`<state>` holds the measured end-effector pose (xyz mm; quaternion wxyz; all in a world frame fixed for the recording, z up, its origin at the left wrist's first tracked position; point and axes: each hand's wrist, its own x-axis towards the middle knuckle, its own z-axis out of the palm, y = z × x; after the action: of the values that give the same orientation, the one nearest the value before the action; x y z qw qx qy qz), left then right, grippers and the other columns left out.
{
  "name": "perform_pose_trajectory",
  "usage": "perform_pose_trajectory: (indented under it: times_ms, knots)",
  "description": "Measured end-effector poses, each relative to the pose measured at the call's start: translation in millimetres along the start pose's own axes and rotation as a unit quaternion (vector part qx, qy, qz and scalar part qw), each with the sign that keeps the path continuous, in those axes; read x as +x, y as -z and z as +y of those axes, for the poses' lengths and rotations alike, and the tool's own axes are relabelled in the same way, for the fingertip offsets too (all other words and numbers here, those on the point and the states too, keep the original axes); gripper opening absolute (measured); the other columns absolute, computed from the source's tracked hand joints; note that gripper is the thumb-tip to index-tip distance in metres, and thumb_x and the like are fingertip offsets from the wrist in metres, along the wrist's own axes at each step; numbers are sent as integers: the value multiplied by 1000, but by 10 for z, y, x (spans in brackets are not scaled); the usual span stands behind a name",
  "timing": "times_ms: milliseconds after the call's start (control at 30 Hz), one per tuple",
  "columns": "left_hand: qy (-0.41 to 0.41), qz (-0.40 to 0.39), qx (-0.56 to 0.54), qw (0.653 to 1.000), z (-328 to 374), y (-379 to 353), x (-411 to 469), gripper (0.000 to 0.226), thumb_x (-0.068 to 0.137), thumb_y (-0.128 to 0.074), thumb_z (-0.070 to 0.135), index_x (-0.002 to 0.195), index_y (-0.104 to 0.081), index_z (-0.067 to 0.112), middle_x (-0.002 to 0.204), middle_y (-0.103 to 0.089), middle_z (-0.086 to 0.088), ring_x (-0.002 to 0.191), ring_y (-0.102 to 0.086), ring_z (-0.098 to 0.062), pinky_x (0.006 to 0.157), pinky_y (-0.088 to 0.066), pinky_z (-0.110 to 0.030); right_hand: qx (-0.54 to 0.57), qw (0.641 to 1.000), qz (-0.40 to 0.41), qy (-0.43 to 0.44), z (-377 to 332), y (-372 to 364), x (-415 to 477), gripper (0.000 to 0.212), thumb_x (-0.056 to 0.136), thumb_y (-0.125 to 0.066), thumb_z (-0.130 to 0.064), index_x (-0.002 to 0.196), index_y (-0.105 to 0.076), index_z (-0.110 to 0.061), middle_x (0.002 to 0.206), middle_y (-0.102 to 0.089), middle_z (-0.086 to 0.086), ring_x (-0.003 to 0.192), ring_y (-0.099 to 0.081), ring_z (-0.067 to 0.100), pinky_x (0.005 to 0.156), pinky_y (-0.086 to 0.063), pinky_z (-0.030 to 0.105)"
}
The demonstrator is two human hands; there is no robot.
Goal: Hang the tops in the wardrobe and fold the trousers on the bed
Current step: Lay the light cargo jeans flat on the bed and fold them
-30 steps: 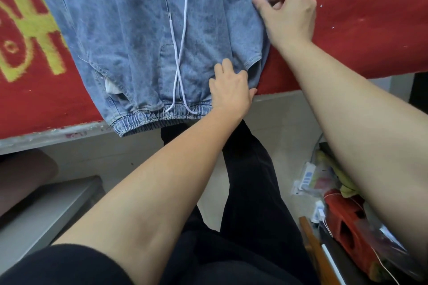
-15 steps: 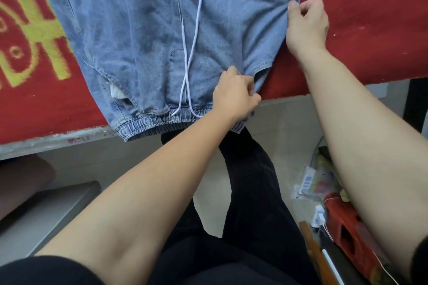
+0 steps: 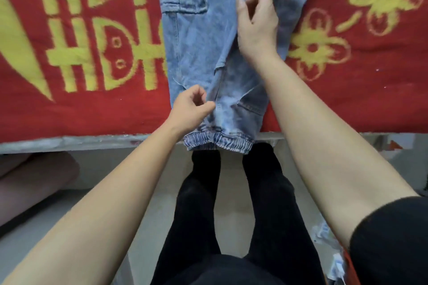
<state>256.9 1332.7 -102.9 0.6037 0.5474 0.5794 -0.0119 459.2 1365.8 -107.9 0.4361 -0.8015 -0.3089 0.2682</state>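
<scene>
Denim trousers [image 3: 192,53], folded lengthwise on the red bedspread [image 3: 69,111], are cut off above by the frame. Left hand [image 3: 190,109] pinches the fold edge beside the elastic waistband [image 3: 217,141], which overhangs the bed. Right hand [image 3: 257,23], farther up, curls over the denim; its fingertips are hidden, so whether it grips cannot be told.
</scene>
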Motion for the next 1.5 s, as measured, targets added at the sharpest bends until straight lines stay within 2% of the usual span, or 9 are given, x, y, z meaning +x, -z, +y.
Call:
perform_pose_trajectory:
  times_ms: [200, 400, 567, 733, 900, 1033, 1133, 1267, 1500]
  knots:
    - [71, 101, -46, 991, -662, 434, 147, 15, 78, -57, 15, 73, -43, 16, 61, -46, -6, 45, -44, -13, 51, -36, -28, -88, 979, -162, 85, -179, -1088, -62, 20, 101, -48, -20, 106, -50, -1, 99, -52, 7, 85, -48, 21, 74, -36, 28]
    - [96, 131, -18, 987, -1031, 237, 252, 25, 89, -51, 23, 67, -40, 20, 63, -39, 6, 59, -37, -11, 59, -31, -34, -154, 959, -228, 70, 148, -1450, -127, 23, 100, -49, -17, 116, -50, -1, 117, -55, 13, 103, -53, 26, 87, -39, 31]
    - [-6, 162, 22, 987, -995, 206, 93, 34, 102, -45, 32, 72, -35, 22, 60, -34, 11, 51, -33, -3, 53, -29, -27, -123, 964, -234, 29, 160, -1366, -37, 20, 95, -58, -19, 112, -58, -8, 110, -62, 4, 96, -55, 14, 89, -43, 24]
    - [-11, 269, 180, 946, -937, 206, 62, 29, 102, -37, 39, 83, -39, 17, 54, -40, 5, 55, -46, -30, 53, -31, -41, -103, 974, -194, 57, 41, -1464, -98, 19, 95, -52, -15, 110, -56, -5, 106, -57, 3, 93, -50, 14, 80, -36, 19]
    - [35, 165, 345, 923, -1096, 162, 210, 36, 106, -22, 39, 99, -42, 11, 70, -56, -12, 68, -59, -39, 57, -35, -39, -183, 946, -264, 49, 215, -1547, -84, 26, 99, -48, -16, 121, -50, -3, 122, -53, 12, 110, -51, 24, 91, -37, 26]
    - [29, 151, 363, 919, -958, 242, 228, 30, 105, -26, 37, 93, -40, 13, 77, -61, -10, 73, -60, -37, 59, -35, -38, -180, 935, -305, -1, 28, -1438, 102, 24, 97, -54, -28, 112, -60, -11, 114, -65, 6, 107, -59, 20, 93, -42, 27]
    - [-5, 166, 311, 936, -684, 408, 353, 26, 102, -35, 37, 93, -44, 15, 89, -56, -4, 85, -56, -31, 66, -39, -40, -160, 957, -243, -8, -155, -1254, 251, 22, 96, -52, -29, 99, -68, -14, 103, -72, 2, 103, -62, 19, 92, -43, 28]
    - [-61, 204, 213, 954, -72, 604, 895, 28, 102, -41, 36, 104, -53, 11, 105, -61, -12, 102, -55, -33, 82, -38, -40, -90, 994, -68, -16, -336, -1040, 604, 19, 95, -53, -24, 107, -64, -15, 100, -69, 0, 98, -62, 17, 84, -37, 19]
    - [-106, 238, 136, 956, 681, 708, 1829, 34, 103, -41, 32, 114, -60, 6, 113, -64, -16, 110, -55, -34, 93, -39, -41, -179, 978, 102, 14, -486, -896, 1457, 38, 93, -54, -42, 123, -54, -19, 121, -49, 4, 109, -56, 20, 88, -38, 28]
